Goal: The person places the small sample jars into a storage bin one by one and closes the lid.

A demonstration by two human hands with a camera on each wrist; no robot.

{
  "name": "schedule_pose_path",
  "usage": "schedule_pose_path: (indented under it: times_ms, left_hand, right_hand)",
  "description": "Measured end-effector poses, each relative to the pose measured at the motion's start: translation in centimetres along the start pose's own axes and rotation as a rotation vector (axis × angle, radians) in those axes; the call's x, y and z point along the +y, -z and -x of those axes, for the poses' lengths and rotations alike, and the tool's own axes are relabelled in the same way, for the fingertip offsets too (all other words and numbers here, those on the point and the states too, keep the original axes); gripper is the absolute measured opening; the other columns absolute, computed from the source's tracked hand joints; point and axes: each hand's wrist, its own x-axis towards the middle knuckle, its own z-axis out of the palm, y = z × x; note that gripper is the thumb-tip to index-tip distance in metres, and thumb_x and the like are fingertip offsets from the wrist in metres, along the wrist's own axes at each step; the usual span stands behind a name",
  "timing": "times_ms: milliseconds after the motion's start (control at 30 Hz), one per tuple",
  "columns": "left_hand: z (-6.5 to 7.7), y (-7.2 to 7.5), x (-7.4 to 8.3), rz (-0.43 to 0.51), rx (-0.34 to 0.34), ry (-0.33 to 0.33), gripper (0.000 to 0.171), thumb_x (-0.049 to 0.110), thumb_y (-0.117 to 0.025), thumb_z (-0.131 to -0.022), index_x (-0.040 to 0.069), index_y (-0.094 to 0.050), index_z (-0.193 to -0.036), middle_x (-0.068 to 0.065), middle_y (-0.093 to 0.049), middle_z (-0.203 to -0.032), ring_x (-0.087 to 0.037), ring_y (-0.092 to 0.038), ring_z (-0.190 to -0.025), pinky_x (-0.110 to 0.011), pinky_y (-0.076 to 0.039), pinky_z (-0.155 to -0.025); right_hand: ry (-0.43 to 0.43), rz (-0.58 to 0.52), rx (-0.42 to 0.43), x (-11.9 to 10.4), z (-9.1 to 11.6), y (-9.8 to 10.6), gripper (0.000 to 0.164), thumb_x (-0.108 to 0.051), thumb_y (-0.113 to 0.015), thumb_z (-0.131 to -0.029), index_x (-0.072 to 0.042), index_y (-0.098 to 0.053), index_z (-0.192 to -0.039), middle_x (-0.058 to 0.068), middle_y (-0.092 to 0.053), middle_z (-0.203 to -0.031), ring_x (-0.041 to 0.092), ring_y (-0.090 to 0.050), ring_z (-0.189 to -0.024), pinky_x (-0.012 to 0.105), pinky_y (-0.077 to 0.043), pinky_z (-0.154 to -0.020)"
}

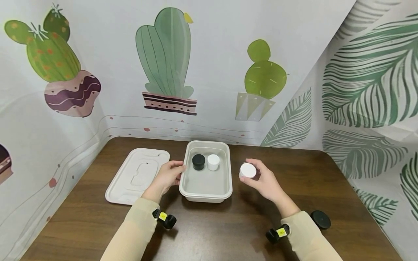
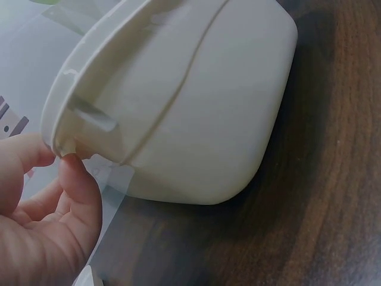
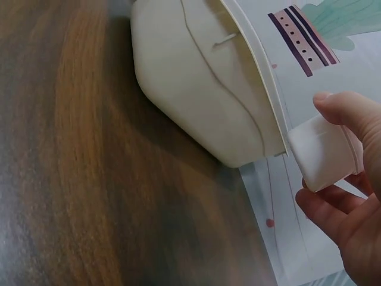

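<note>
An off-white rectangular plastic container stands open on the table. Inside it, near the far end, a small black jar sits beside a small white jar. My left hand pinches the container's left rim between thumb and finger; the left wrist view shows the grip on the rim. To the right of the container, my right hand holds another white jar above the table. Fingers and thumb are around this jar's sides in the right wrist view.
A flat off-white lid lies on the table left of the container, partly behind the left forearm. Beside the right sleeve is a round black object, partly covered. A cactus-printed cloth hangs behind the brown wooden table.
</note>
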Motion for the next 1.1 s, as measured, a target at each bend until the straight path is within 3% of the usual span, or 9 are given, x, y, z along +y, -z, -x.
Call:
schedule_pose_path:
  times_ms: [267, 533, 800, 1033, 1100]
  left_hand:
    - [1.7, -0.4, 1.7, -0.021, -0.002, -0.006, 0.037, 0.012, -0.055, -0.094, -0.006, -0.05, -0.126, -0.022, -0.06, -0.102, -0.014, -0.057, -0.069, -0.022, -0.05, -0.057]
    - [0.0, 0.0, 0.3, -0.007, 0.005, 0.007, 0.037, 0.016, -0.058, -0.093, -0.002, -0.052, -0.125, -0.019, -0.061, -0.101, -0.014, -0.058, -0.068, -0.024, -0.051, -0.056]
    - [1.2, -0.2, 1.3, -0.007, -0.006, -0.011, 0.037, 0.012, -0.056, -0.093, -0.006, -0.05, -0.125, -0.022, -0.06, -0.101, -0.014, -0.057, -0.068, -0.023, -0.051, -0.056]
    - [-0.4, 0.1, -0.4, 0.002, 0.003, 0.0, 0.04, 0.018, -0.059, -0.093, -0.002, -0.051, -0.126, -0.016, -0.061, -0.098, -0.013, -0.057, -0.067, -0.024, -0.051, -0.056]
    - [-0.2, 0.1, -0.3, -0.006, 0.003, 0.001, 0.04, 0.017, -0.058, -0.093, -0.003, -0.051, -0.127, -0.017, -0.061, -0.099, -0.014, -0.057, -0.068, -0.024, -0.051, -0.056]
  right_hand:
    - [-0.012, -0.066, 0.0, -0.7, -0.7, -0.6, 0.061, -0.013, -0.081, -0.073, -0.005, -0.051, -0.125, 0.013, -0.064, -0.108, 0.009, -0.056, -0.084, 0.021, -0.049, -0.072]
    - [0.015, -0.053, -0.025, -1.2, -1.6, -1.4, 0.059, -0.011, -0.081, -0.073, -0.004, -0.053, -0.125, 0.012, -0.063, -0.108, 0.012, -0.058, -0.084, 0.022, -0.05, -0.074]
    - [0.029, -0.086, -0.028, -1.8, -2.1, -1.7, 0.058, -0.01, -0.079, -0.074, -0.006, -0.053, -0.126, 0.013, -0.063, -0.106, 0.016, -0.06, -0.086, 0.031, -0.053, -0.077]
    - [0.055, -0.117, -0.03, -2.2, -2.6, -2.6, 0.058, -0.007, -0.079, -0.074, -0.001, -0.053, -0.125, 0.015, -0.063, -0.108, 0.014, -0.059, -0.086, 0.024, -0.052, -0.076]
    - [0.066, -0.134, -0.032, -2.5, -2.7, -3.0, 0.058, -0.007, -0.079, -0.074, 0.0, -0.053, -0.125, 0.015, -0.063, -0.108, 0.012, -0.059, -0.085, 0.023, -0.051, -0.075]
